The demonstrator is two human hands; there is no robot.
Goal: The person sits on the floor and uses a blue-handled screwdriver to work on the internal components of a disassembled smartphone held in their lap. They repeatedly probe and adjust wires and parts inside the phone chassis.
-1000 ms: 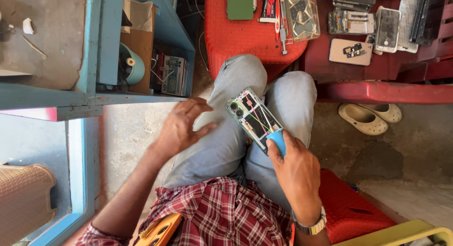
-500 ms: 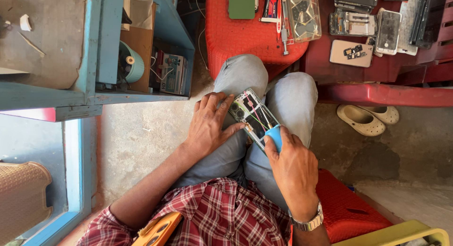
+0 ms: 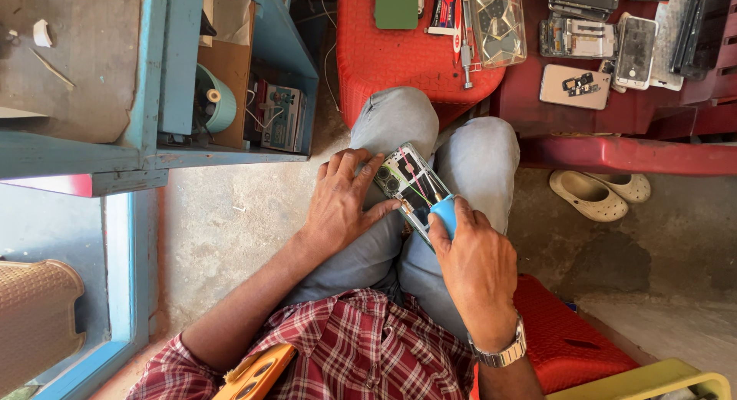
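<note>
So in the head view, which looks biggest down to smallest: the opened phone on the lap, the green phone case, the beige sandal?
1. Opened phone, though it lies nearer the camera.
2. Beige sandal, nearly the same.
3. Green phone case, cut off by the frame edge, so unsure.
</note>
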